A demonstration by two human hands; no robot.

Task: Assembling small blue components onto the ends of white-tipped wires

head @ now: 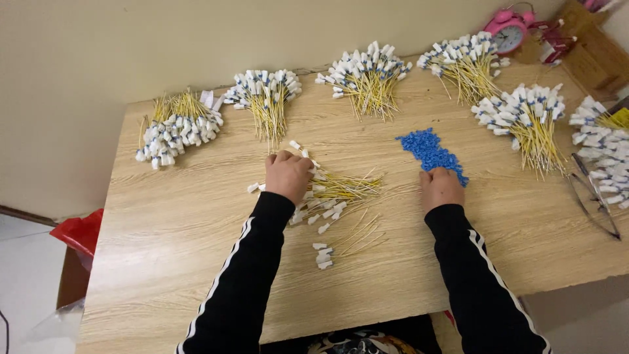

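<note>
My left hand [287,176] rests knuckles-up on a loose pile of thin yellow cables with white end caps [341,190] at the middle of the wooden table [170,229]; its fingers are curled into the pile. My right hand [440,188] lies at the near end of a heap of small blue plastic pieces [429,151], fingertips touching them. A few more capped yellow cables [344,246] lie apart, nearer to me. Both arms wear black sleeves with white stripes.
Several bundles of capped yellow cables fan along the back and right of the table [370,78] [265,95] [175,128] [527,115] [599,144]. A pink alarm clock [508,29] stands at the back right. Tweezers [593,196] lie near the right edge. A red bag [78,231] sits left, below the table.
</note>
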